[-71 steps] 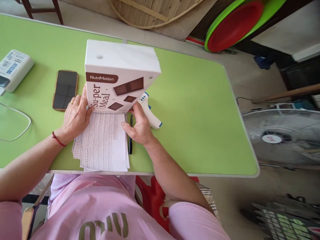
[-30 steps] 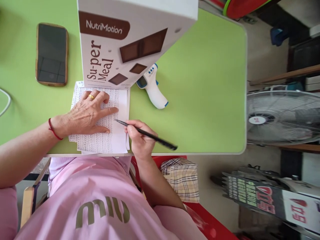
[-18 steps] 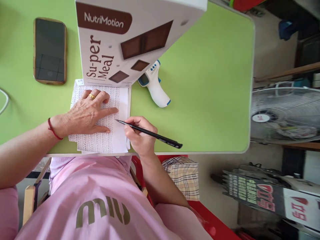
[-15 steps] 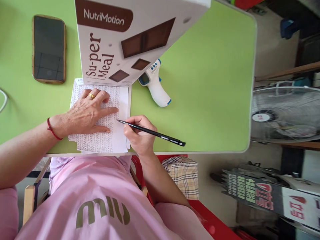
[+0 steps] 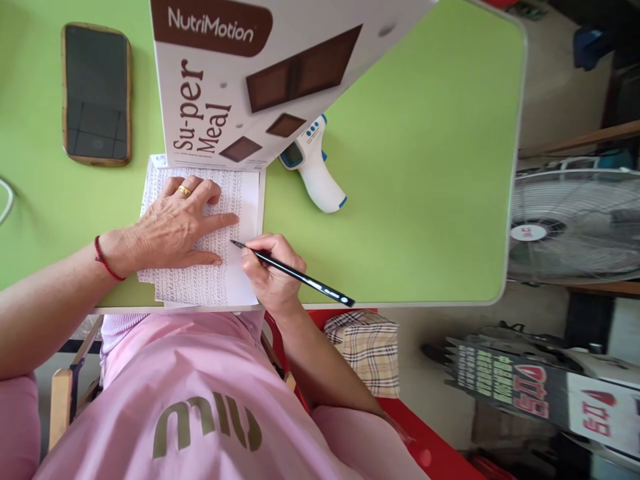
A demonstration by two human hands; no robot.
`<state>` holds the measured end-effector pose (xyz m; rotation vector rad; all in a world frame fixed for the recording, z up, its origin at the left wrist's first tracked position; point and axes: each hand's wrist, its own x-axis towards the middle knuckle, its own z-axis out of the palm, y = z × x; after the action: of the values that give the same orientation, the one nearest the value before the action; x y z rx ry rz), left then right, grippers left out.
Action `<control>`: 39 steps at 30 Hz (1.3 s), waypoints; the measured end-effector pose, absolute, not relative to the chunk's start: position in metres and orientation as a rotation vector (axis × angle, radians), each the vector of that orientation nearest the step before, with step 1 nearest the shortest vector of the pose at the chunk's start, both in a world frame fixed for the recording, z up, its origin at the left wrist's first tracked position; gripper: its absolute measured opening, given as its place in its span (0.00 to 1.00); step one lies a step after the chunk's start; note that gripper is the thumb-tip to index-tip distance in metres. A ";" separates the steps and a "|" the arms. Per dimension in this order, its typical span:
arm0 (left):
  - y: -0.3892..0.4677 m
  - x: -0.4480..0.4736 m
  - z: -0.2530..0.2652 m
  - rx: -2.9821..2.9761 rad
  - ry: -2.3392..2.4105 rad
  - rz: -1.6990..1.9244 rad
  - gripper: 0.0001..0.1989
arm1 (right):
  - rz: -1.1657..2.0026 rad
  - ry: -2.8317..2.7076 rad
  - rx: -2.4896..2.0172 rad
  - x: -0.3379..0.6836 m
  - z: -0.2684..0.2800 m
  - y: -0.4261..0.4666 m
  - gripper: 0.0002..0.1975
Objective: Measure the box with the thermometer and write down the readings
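Sheets of paper [image 5: 245,200] covered in rows of handwriting lie at the table's near edge. My left hand [image 5: 180,220], with a gold ring and a red cord at the wrist, rests flat on them, thumb and index finger spread. In my right hand [image 5: 275,270] is a slim black pen [image 5: 310,280], pinched near its tip. The pen tip points at the paper just right of the left hand, between thumb and index finger; whether it touches I cannot tell. A white NutriMotion box [image 5: 200,107] stands at the top edge of the sheets and covers part of them.
A white and blue infrared thermometer [image 5: 323,177] lies right of the box. A phone [image 5: 97,97] in a brown case lies left on the green table [image 5: 425,200]. A white cable [image 5: 6,200] shows at the left edge. A fan [image 5: 575,227] stands beyond the table's right edge.
My right hand and the pen have shifted slightly left, and the pen's back end has swung left and down. My left hand stays put on the paper.
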<state>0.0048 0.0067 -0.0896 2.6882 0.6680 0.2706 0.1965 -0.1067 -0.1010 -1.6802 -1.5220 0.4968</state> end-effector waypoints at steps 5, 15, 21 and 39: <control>0.007 0.004 -0.090 2.663 0.656 0.315 0.28 | 0.448 -1.543 -1.650 0.196 -0.101 -0.106 0.05; 0.007 0.005 -0.090 2.699 0.668 0.264 0.29 | 0.467 -1.548 -1.681 0.197 -0.102 -0.107 0.07; 0.007 0.005 -0.089 2.659 0.675 0.311 0.27 | 0.465 -1.496 -1.665 0.196 -0.103 -0.107 0.05; 0.008 0.004 -0.088 2.764 0.646 0.251 0.29 | 0.375 -1.532 -1.542 0.198 -0.108 -0.106 0.04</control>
<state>0.0040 0.0076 -0.0880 2.7643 0.6458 0.2514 0.1976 -0.1059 -0.1075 -1.5418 -1.5325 0.3747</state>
